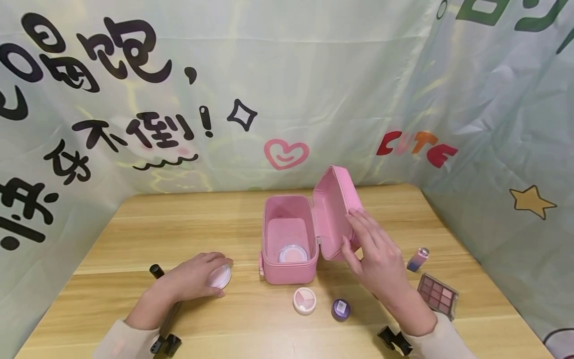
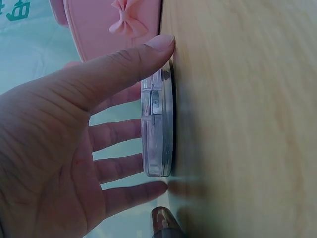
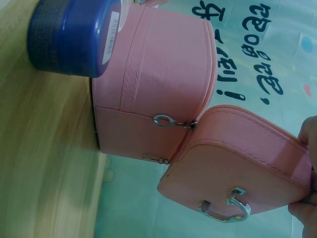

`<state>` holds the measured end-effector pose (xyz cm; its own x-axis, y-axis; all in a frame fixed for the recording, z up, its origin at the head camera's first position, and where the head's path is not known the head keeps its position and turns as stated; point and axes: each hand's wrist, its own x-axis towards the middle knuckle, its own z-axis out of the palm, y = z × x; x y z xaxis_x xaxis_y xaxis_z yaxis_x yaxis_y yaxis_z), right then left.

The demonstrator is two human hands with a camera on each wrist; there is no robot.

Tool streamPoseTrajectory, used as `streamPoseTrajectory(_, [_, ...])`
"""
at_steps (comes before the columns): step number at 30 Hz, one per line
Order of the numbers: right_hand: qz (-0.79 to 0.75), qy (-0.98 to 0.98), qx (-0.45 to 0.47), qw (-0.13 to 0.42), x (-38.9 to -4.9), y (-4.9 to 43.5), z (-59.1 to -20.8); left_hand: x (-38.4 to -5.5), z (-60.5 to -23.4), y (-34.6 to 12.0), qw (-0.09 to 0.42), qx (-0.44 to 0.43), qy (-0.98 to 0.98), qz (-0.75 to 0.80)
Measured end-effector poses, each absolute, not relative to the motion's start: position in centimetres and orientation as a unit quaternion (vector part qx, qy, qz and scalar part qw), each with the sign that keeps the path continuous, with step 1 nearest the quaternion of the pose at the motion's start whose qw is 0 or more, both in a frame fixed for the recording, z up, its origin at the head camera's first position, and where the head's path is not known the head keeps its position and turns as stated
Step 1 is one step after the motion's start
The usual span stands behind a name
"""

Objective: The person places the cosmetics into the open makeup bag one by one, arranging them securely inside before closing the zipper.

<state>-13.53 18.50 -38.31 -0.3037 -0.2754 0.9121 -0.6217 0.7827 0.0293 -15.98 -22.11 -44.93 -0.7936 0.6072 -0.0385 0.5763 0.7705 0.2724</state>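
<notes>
My left hand is around a clear round compact on the table. In the left wrist view, the thumb lies along the near edge of the compact and fingers reach its far side. A pink zip case stands unzipped at the middle, with another round compact inside. My right hand grips the edge of its raised lid, which leans to the right. A metal handle shows on the lid's outside in the right wrist view.
In front of the case sit a round three-part pan and a purple-blue jar. A pink-blue lipstick tube and an eyeshadow palette lie at the right. A black-capped tube lies partly hidden under my left wrist.
</notes>
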Motion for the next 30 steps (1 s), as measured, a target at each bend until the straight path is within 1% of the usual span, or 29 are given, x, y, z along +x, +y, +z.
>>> streamPoseTrajectory(7, [0.167,-0.788,0.286,0.519,-13.48,18.41,-38.24,-15.75,-44.81,-22.21,0.068,0.313,0.939,0.127])
streamPoseTrajectory(20, [0.163,-0.789,0.286,0.519,-13.50,18.48,-38.22,-15.79,-44.60,-21.87,0.063,0.311,0.941,0.116])
streamPoseTrajectory(30, [0.166,-0.792,0.283,0.515,-13.50,18.52,-38.24,-15.88,-44.23,-21.84,0.031,0.324,0.939,0.113])
